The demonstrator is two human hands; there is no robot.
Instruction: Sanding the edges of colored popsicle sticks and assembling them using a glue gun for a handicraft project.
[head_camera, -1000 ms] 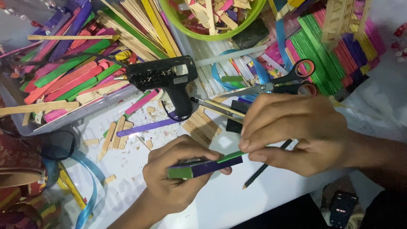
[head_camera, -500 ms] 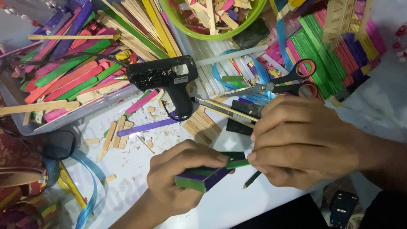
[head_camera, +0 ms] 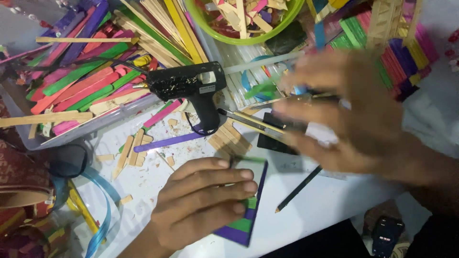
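The right hand has lifted off the stick panel, fingers spread wide.
The left hand presses the panel flat beside a pencil.

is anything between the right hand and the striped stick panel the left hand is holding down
Nothing visible. The right hand, blurred, hovers above the pencil beside the panel, which the left hand presses flat; only bare table lies between.

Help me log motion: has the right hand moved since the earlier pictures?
Yes. The right hand has lifted off the striped stick panel and swung up toward the green bowl, judged against the black glue gun.
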